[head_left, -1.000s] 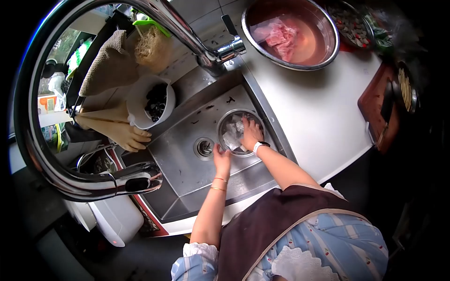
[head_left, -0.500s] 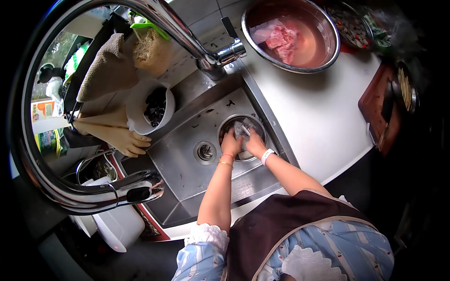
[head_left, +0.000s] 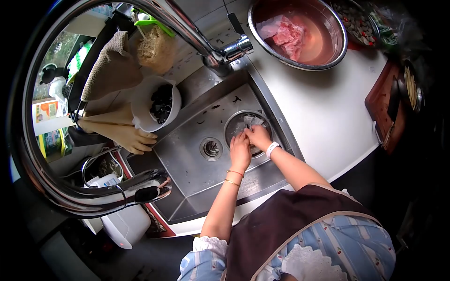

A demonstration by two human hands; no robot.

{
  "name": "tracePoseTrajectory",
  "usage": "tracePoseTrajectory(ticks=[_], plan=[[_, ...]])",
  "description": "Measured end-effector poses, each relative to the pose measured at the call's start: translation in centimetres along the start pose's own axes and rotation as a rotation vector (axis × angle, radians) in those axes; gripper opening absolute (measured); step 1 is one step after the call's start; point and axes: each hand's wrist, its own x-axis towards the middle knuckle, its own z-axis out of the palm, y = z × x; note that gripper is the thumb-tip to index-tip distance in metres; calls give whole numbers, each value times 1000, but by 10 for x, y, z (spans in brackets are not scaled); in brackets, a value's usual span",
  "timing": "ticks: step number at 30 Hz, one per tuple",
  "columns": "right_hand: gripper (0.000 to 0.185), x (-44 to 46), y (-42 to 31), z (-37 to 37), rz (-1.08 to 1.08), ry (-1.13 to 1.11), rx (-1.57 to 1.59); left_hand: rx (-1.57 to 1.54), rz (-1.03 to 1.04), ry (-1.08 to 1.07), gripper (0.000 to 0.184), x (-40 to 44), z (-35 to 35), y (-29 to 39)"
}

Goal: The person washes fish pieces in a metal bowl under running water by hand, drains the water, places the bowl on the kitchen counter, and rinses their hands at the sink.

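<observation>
Left hand (head_left: 240,149): I see it over the near rim of the bowl (head_left: 234,123), fingers bent and bunched up to the right hand (head_left: 258,136).
Right hand: dipped into the bowl, fingers curled near the pale pieces (head_left: 254,120).
Grip: the two hands meet; I cannot tell from here whether either is clamped on a piece.
Pale pieces: in the bowl, showing past the fingertips.
Bowl: on the sink (head_left: 187,164) floor beside the drain (head_left: 211,148), I judge so spills run off.
Tap (head_left: 206,42): spout swung well left, which I take as leaving working room.
Sink floor: steel, dotted with dark scraps (head_left: 201,122).
Tub (head_left: 139,112): dark bits (head_left: 161,104) inside; a glove (head_left: 136,142) beside it.
Counter (head_left: 323,126): white, bearing a basin (head_left: 344,44) of meat (head_left: 288,36) in cloudy water, probably set clear of splashes; farther right, a board (head_left: 378,100).
Room: daylight at upper left, darkness around the counter.
</observation>
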Motion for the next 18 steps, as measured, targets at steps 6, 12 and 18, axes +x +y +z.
tracePoseTrajectory(ticks=[6,12,18], plan=[[18,-11,-6,-17,129,-167,611,-590,-440,123,25,-10,-13,1],[16,-34,-5,-18,-65,-211,665,-1240,-652,26,41,4,-39,17],[32,-72,-61,-74,-206,-253,569,-1593,-659,-22,29,2,-68,22]])
